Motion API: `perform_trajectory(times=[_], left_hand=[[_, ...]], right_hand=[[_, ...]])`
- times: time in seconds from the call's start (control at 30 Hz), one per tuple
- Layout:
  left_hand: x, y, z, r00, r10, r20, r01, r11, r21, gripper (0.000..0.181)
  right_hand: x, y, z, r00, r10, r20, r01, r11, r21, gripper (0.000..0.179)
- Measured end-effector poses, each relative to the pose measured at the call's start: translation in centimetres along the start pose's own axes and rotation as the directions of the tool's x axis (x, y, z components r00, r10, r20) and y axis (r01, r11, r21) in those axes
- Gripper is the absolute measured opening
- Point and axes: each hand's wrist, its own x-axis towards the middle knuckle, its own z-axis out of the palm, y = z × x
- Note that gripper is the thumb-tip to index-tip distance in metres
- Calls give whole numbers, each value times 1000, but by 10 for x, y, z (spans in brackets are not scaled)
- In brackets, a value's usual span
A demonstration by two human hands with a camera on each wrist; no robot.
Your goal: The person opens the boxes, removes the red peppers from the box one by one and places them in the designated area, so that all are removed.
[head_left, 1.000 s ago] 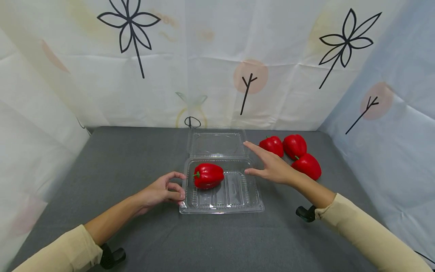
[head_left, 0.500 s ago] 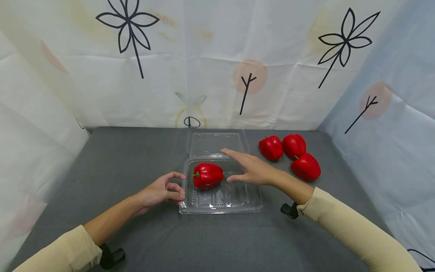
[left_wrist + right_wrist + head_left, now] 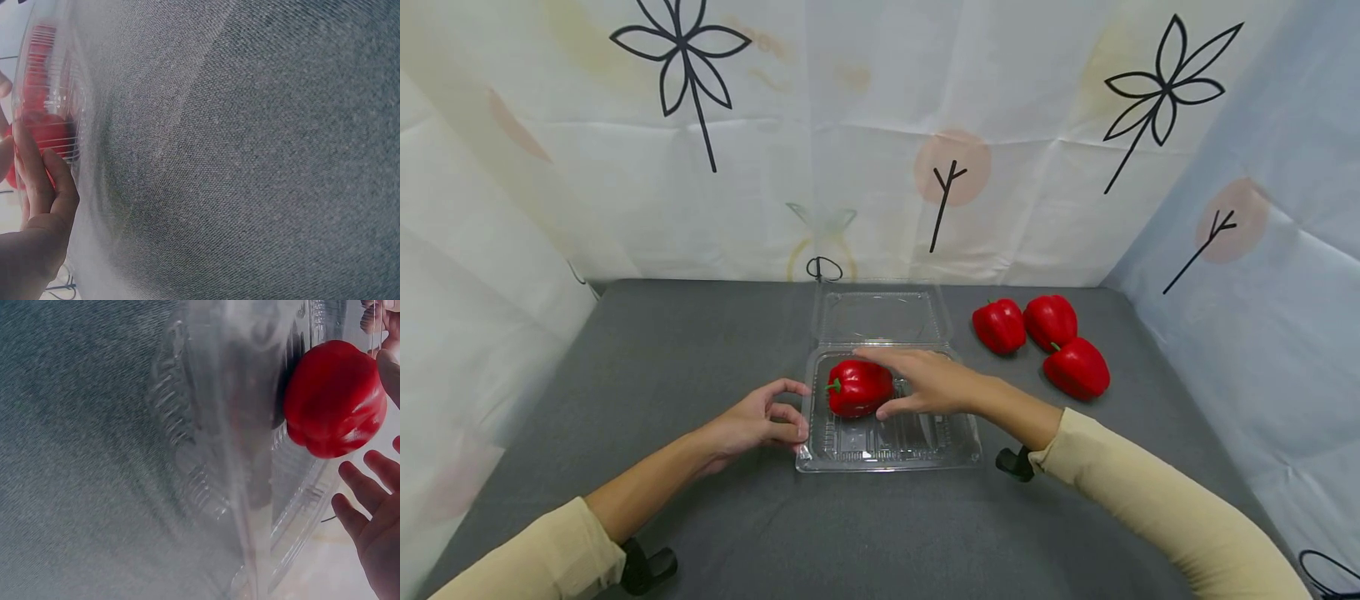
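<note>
A clear plastic clamshell container lies opened out, its lid folded back toward the wall. In its left half rests a red bell pepper on its side, green stem pointing left. My left hand holds the container's left rim between thumb and fingers; in the left wrist view its fingers lie along the ribbed side wall. Over the container, my right hand is spread, thumb and fingers apart, at the pepper's right side. The right wrist view shows its fingertips just off the pepper.
Three more red bell peppers sit grouped on the grey cloth at the back right. A white patterned curtain stands behind the table. A black cable shows at the lower right.
My right hand has moved left from beside the three peppers, across the container, to the pepper inside. The left hand has stayed at the left rim.
</note>
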Motion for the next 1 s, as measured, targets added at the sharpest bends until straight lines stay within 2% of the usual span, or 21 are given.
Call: perform_trajectory(times=[0.27,0.5,0.83,1.0], left_hand=[[1,-1,0,1000,3,1,-3,1000,1,63],[1,0,1,1000,3,-3,-3,1000,-1,63],[0,1,1,1000,-7,-7,7,1000,-3,62],[0,2,1,1000,-16,-10,16,1000,1,62]], right_hand=[[6,-2,5,1000,-4,23,3,1000,27,80],[11,0,8,998,27,52,-27,1000,12,78],[17,-2,8,998,-24,59,23,1000,10,72],[18,-2,10,998,-21,61,20,1000,17,70]])
